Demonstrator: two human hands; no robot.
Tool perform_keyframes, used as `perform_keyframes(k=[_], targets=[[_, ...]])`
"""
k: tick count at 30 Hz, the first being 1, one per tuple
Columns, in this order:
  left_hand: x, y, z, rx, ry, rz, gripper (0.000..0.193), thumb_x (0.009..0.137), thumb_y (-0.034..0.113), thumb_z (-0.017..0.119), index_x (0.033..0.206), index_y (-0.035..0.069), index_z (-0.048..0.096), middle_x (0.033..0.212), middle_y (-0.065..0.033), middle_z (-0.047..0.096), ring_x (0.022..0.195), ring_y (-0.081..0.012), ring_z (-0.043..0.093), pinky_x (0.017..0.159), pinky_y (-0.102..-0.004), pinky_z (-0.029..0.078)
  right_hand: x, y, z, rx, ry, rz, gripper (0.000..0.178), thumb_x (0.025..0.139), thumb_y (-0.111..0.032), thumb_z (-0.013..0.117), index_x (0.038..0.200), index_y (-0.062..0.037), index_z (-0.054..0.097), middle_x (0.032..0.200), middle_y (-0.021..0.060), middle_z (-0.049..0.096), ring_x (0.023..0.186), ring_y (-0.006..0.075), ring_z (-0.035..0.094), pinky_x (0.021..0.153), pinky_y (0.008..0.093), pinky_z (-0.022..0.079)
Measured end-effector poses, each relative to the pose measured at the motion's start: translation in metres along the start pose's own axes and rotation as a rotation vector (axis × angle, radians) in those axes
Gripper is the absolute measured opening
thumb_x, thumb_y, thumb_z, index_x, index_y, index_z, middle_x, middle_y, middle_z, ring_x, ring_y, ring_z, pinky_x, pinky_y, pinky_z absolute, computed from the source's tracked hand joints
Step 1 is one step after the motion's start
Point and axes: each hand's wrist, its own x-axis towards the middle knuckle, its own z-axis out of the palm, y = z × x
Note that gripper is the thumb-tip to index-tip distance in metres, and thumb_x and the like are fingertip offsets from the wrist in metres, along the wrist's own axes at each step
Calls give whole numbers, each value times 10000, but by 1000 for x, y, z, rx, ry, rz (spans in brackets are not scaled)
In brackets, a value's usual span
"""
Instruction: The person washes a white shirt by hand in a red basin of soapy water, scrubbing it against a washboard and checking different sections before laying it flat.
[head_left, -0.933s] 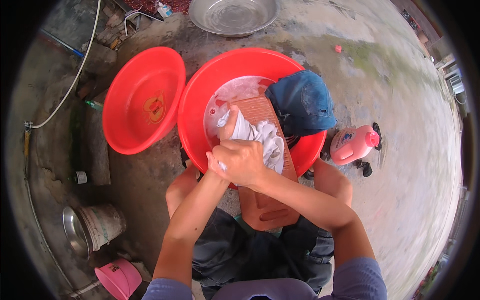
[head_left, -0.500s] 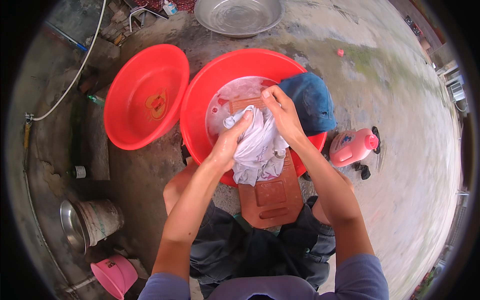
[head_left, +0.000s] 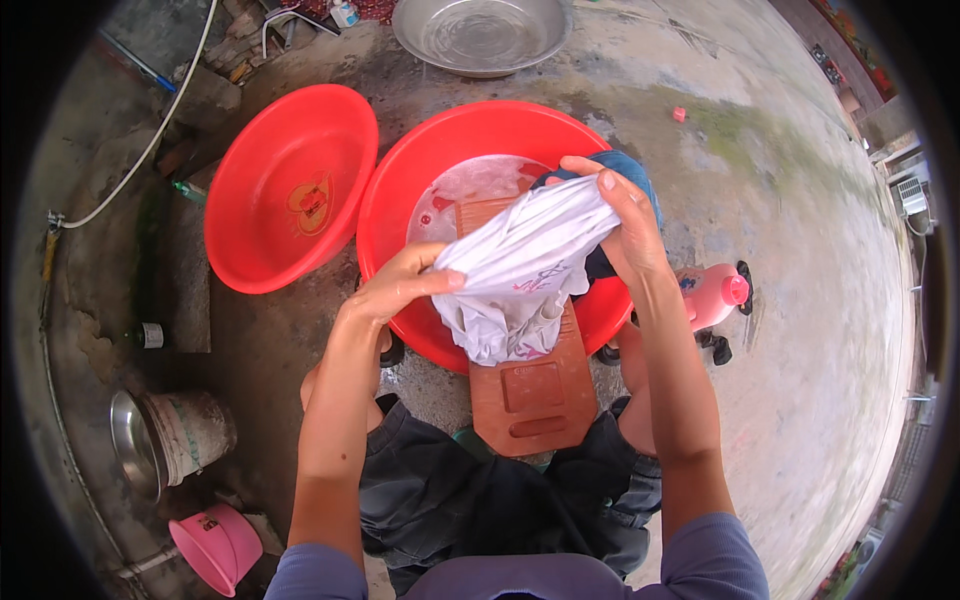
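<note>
A wet white shirt (head_left: pixel 530 262) with a small purplish print is stretched between my two hands. My left hand (head_left: pixel 405 283) grips its left end, thumb on top. My right hand (head_left: pixel 628 215) pinches the upper right end. The lower part of the shirt hangs in folds onto a reddish-brown washboard (head_left: pixel 538 400), which leans over the near rim of a large red basin (head_left: pixel 395 215). Soapy water (head_left: pixel 470 185) stands in that basin. Behind my right hand a blue cloth item (head_left: pixel 625 165) hangs over the right rim, partly hidden.
Beside the basin on the left is another red basin (head_left: pixel 262 240); a metal basin (head_left: pixel 480 45) with water lies beyond. A pink detergent bottle (head_left: pixel 712 297) stands at the right, its cap (head_left: pixel 679 115) farther off. Left are a bucket (head_left: pixel 195 435) and a pink pail (head_left: pixel 225 540).
My hands have moved apart, the right one up and to the right, the left one slightly left. The bunched shirt is now spread between them and covers more of the blue cloth item.
</note>
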Motion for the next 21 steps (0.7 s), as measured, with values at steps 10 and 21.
perform_keyframes(k=[10,21], targets=[[61,-36,92,-891,658,103,351,921,348,381,1051,42,491,933,-41,537,858,-141,531,733,-297,454,-19,71,65,-1394,-9,-722,162,723,-183,605,786,-63,517,720,95,565,635,282,575,578,321,477],[72,-46,86,-1031,-232,1272,329,912,281,392,1057,26,541,990,-45,577,882,-105,546,719,-206,440,14,74,63,-1271,273,-903,242,724,-243,624,575,-84,518,522,92,532,423,257,533,404,345,416]])
